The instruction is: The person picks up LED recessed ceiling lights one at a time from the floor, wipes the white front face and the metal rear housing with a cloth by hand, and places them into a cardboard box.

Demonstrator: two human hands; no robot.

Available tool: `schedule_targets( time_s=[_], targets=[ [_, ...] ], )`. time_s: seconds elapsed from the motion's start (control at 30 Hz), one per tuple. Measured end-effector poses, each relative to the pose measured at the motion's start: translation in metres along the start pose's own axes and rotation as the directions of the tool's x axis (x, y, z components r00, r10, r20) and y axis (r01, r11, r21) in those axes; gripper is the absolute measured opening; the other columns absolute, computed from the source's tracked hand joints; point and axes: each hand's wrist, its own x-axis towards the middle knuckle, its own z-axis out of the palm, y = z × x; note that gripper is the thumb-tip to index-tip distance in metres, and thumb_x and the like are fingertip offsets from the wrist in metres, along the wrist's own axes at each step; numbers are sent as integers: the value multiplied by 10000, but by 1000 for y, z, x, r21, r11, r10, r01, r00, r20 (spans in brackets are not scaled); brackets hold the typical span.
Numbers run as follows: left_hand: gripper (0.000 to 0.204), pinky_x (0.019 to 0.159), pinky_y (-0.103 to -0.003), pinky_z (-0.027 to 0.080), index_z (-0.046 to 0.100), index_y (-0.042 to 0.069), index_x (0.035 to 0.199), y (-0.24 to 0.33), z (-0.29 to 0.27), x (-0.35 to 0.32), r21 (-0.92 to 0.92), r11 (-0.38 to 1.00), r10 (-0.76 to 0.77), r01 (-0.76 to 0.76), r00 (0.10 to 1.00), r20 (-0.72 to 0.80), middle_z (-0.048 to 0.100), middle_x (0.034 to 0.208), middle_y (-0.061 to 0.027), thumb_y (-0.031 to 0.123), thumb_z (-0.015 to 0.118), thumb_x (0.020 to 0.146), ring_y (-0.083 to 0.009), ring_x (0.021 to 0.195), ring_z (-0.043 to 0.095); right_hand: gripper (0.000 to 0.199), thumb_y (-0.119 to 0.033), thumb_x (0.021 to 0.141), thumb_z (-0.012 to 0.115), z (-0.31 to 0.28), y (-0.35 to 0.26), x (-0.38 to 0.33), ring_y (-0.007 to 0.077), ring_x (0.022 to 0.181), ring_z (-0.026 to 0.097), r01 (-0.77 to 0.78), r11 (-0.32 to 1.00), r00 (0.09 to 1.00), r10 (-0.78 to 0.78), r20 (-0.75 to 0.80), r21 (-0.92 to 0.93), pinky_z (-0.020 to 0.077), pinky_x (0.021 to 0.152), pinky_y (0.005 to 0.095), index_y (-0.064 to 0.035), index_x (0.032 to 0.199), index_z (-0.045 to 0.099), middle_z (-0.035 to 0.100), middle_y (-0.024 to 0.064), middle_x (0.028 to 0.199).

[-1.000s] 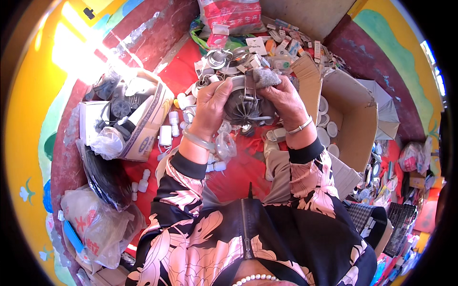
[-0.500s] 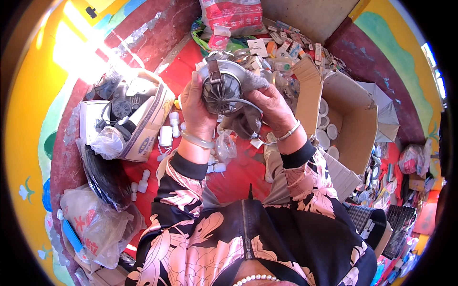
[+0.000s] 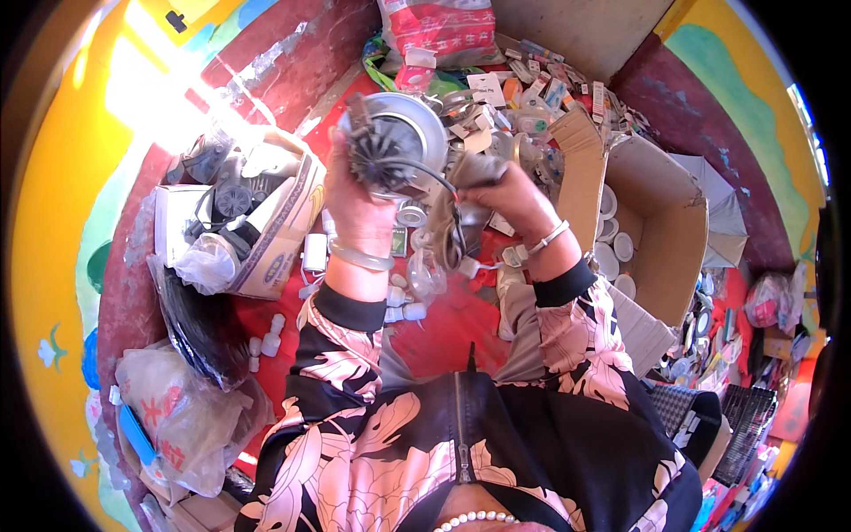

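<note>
My left hand (image 3: 356,213) is wrapped round a round lamp (image 3: 422,124) with a silver rim and a dark finned back, like a recessed downlight. Its black cord bends down past my right hand (image 3: 519,202), which is closed on a grey-brown cloth (image 3: 452,226). The cloth hangs beside the lamp, and a gap shows between the two. Below the hands lie a clear plastic bag (image 3: 427,273) and several small white fittings (image 3: 406,312) on the red floor covering (image 3: 439,346).
To the left stands a cardboard box (image 3: 279,235) full of lamps and fixtures. A large open carton (image 3: 660,199) at the right holds white discs (image 3: 605,259). Small packages (image 3: 536,89) are heaped at the back, near a red-and-white sack (image 3: 439,35). Plastic bags (image 3: 182,417) sit front left.
The lamp has moved slightly left and turned, showing more of its silver rim. My right hand has drawn the cloth down and right, away from the lamp.
</note>
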Motion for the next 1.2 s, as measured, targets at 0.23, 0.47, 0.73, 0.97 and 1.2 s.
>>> schedule_targets(
  time_s=[0.23, 0.47, 0.73, 0.97, 1.2],
  targets=[
    [394, 844, -409, 508, 511, -19, 1158, 11, -6, 8, 56, 997, 62, -57, 995, -80, 612, 1047, -150, 308, 436, 952, -252, 945, 618, 275, -55, 757, 670, -34, -11, 0, 106, 771, 565, 46, 988, 961, -3, -275, 150, 466, 716, 255, 12, 1015, 604, 625, 30, 893],
    [335, 662, -210, 439, 653, -21, 966, 6, -4, 4, 889, 415, 316, -196, 947, 61, 635, 788, -8, 281, 510, 944, -59, 724, 540, 174, -55, 842, 575, -46, -37, -14, 147, 772, 636, 302, 790, 898, -47, -438, 534, 529, 686, 269, 23, 996, 604, 648, 70, 887],
    [150, 533, -378, 451, 582, 36, 807, -19, 6, -5, 865, -219, 385, -451, 775, 502, 595, 667, -141, 164, 561, 884, -326, 606, 584, 286, -198, 887, 599, 0, -44, -7, 120, 755, 623, 40, 870, 991, 28, -129, 491, 513, 666, 247, 49, 1032, 585, 642, 65, 902],
    [156, 602, -380, 474, 578, -11, 916, -29, 13, -18, 736, -362, 149, -572, 744, 652, 604, 779, -166, 137, 554, 875, -333, 702, 597, 254, -96, 795, 677, 18, -40, 0, 114, 757, 593, 46, 932, 980, 29, -199, 361, 493, 670, 252, 41, 997, 607, 639, 60, 888],
    [184, 627, -385, 483, 567, -37, 947, -44, 7, -20, 724, -306, 71, -618, 743, 665, 603, 820, -180, 133, 548, 878, -337, 725, 599, 139, -13, 735, 650, 20, -30, -1, 100, 659, 588, 181, 920, 923, -37, -383, 347, 489, 588, 245, 19, 870, 645, 638, 34, 753]
  ],
)
